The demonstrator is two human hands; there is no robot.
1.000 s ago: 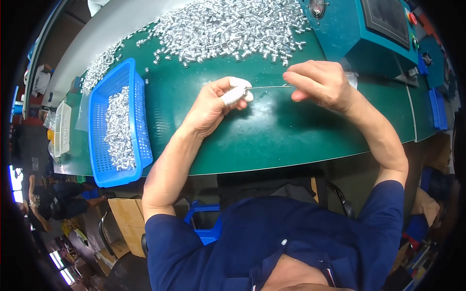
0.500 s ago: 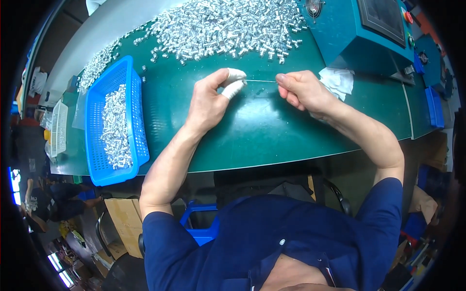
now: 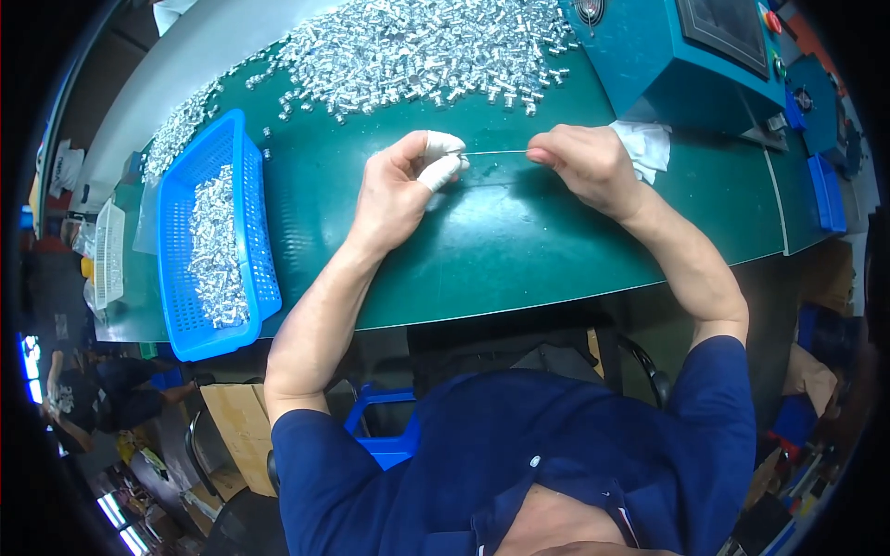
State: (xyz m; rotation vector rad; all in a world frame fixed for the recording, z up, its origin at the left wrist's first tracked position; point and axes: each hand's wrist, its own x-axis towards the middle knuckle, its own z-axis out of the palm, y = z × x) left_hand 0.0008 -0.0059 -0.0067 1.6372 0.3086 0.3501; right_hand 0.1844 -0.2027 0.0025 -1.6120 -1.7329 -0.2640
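My left hand (image 3: 394, 190) is closed in a pinch above the green table, with white covers on its thumb and index finger. What sits between those fingertips is too small to make out. Across the gap to my right hand (image 3: 593, 167) runs a thin, straight, pale rod (image 3: 496, 152). My right fingers are curled shut on its right end, and its left end meets the left fingertips. Beyond both hands lies a wide heap of small silvery metal fittings (image 3: 417, 56).
To the left stands a blue perforated basket (image 3: 262, 250) part-filled with the same fittings. A teal machine with a screen (image 3: 667, 65) stands at the back right, a white cloth (image 3: 646, 148) beside it. Further left is a white basket (image 3: 109, 255). The green tabletop (image 3: 482, 269) ends close to my body.
My right hand has turned knuckles-up and moved slightly up and right, its fingers curling in more around the rod. My left hand has barely shifted, still pinching.
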